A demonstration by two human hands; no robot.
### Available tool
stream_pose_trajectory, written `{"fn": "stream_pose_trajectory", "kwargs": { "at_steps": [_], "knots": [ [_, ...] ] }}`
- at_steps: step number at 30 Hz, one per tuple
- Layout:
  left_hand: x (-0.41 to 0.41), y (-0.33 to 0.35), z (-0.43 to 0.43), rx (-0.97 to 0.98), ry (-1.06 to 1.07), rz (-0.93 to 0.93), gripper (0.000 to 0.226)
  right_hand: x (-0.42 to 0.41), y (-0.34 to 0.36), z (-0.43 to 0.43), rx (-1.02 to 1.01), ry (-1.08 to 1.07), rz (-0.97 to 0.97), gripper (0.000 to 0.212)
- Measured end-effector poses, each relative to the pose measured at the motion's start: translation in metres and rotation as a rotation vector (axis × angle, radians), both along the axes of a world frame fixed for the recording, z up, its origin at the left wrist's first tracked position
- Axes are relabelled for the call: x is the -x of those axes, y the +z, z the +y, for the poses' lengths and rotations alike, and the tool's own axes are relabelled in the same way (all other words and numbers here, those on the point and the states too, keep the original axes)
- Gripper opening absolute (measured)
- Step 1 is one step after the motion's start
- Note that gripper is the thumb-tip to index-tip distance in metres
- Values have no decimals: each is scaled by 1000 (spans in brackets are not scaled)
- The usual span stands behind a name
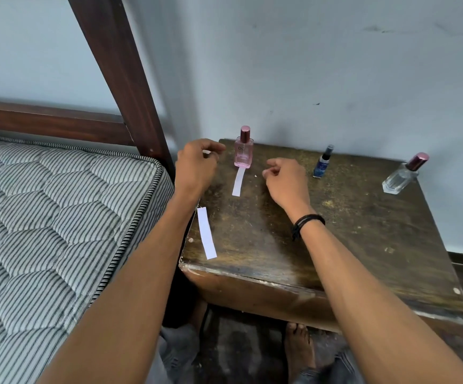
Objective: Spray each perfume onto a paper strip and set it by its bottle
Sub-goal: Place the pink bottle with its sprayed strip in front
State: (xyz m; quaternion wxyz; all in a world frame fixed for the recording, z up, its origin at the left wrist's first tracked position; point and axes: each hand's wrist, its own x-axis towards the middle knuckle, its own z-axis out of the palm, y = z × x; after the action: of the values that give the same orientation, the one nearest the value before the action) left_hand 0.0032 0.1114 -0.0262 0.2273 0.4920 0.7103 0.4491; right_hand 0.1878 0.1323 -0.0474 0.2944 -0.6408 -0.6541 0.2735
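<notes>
A pink perfume bottle (243, 153) with a dark red cap stands at the back left of the wooden table (363, 231). A white paper strip (238, 182) lies in front of it, touching its base. A second paper strip (207, 234) lies near the table's left edge, beside my left forearm. My left hand (195, 164) hovers left of the pink bottle with curled fingers; a small white bit shows between them, unclear what. My right hand (287, 178) hovers right of the bottle, fingers loosely curled, holding nothing. A small blue spray bottle (321, 163) and a clear bottle (403, 174) stand further right.
The table stands against a pale wall. A striped mattress (58, 217) on a dark wooden bed frame (125, 79) adjoins the table's left side. My bare feet (299, 350) show on the floor under the table's front edge.
</notes>
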Motion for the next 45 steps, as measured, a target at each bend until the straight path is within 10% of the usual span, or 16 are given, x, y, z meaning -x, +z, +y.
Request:
{"fn": "stream_pose_trajectory", "kwargs": {
  "at_steps": [5,24,39,45],
  "knots": [
    [-49,14,-30,-20,-96,-261,45,-20,10,-29,-35,44,-145,25],
    [-113,-7,-103,177,-314,128,25,-68,17,-113,80,59,-156,18],
    [-17,11,-96,203,-100,153,16,0,1,-112,-73,425,-193,11],
    [33,17,-88,284,-120,159,12,19,-7,-117,-90,567,-144,40]
  ]
}}
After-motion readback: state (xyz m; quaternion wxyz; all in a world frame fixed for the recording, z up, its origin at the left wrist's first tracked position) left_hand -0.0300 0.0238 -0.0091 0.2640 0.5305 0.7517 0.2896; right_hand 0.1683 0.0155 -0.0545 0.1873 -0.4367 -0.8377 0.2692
